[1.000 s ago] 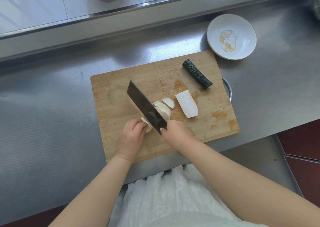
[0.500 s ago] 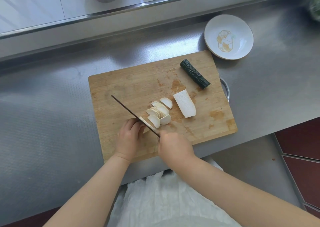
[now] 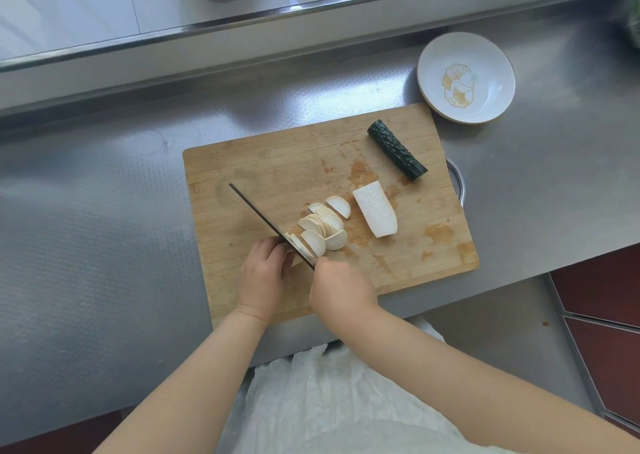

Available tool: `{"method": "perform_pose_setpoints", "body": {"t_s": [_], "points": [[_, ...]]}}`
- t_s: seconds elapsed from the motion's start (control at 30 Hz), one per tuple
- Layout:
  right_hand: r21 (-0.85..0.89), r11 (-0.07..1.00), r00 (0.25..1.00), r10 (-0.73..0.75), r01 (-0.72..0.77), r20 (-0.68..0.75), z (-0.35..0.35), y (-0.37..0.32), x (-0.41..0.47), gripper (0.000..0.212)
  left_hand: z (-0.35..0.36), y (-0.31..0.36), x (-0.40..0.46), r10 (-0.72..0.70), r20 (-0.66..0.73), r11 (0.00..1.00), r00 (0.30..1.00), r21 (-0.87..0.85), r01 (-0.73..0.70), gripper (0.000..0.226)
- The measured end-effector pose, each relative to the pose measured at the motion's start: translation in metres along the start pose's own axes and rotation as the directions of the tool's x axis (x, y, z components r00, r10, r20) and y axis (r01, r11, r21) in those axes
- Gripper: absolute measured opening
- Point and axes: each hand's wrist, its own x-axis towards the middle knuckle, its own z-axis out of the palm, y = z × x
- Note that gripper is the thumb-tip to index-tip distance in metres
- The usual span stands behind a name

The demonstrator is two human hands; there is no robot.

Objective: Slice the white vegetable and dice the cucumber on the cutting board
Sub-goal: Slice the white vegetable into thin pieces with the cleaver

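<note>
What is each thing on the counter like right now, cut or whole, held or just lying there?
Knife: held by the right hand, blade down on the board.
White piece under the left hand: held, being sliced.
Slices: cut, piled beside the blade.
White half: uncut, lying flat.
Cucumber: uncut, untouched.
Cutting board: flat, stained.
Plate: upright, no food in it.

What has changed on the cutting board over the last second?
The knife in the right hand, tilted flat-side up a second ago, now stands edge-down by the left hand. The pile of white slices has grown. The uncut white half, the cucumber and the plate have stayed put, and both hands keep their grip.
</note>
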Motion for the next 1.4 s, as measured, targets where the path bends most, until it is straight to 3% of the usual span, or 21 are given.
{"method": "perform_pose_setpoints", "body": {"t_s": [0.43, 0.6, 0.67, 0.8, 0.9, 1.4], "points": [[0.098, 0.992, 0.996, 0.071, -0.077, 0.062, 0.007, 0.01, 0.018, 0.017, -0.001, -0.003, -0.001, -0.004, 0.006, 1.0, 1.0, -0.025, 0.004, 0.025], [0.247, 0.962, 0.993, 0.103, -0.114, 0.054, 0.0, 0.027, 0.023, 0.023, -0.002, -0.004, -0.002, 0.011, 0.021, 1.0, 1.0, -0.009, -0.011, 0.006], [0.19, 0.981, 0.998, 0.054, -0.049, -0.019, 0.002, 0.028, 0.015, 0.022, -0.002, -0.003, -0.001, 0.013, 0.035, 1.0, 0.999, -0.005, -0.013, 0.007], [0.05, 0.998, 0.995, -0.043, 0.048, -0.094, 0.009, 0.023, -0.006, 0.013, -0.006, -0.002, 0.001, -0.005, 0.083, 1.0, 0.997, -0.006, 0.005, 0.034], [-0.014, 0.998, 0.991, -0.062, 0.06, -0.116, 0.009, 0.02, -0.012, 0.015, -0.007, -0.001, 0.0, 0.004, 0.087, 1.0, 0.996, 0.008, -0.004, 0.036], [-0.012, 1.0, 0.999, 0.027, -0.026, 0.042, 0.002, 0.003, -0.008, 0.012, 0.0, -0.005, -0.003, 0.018, 0.003, 0.999, 1.0, 0.045, -0.019, 0.031]]}}
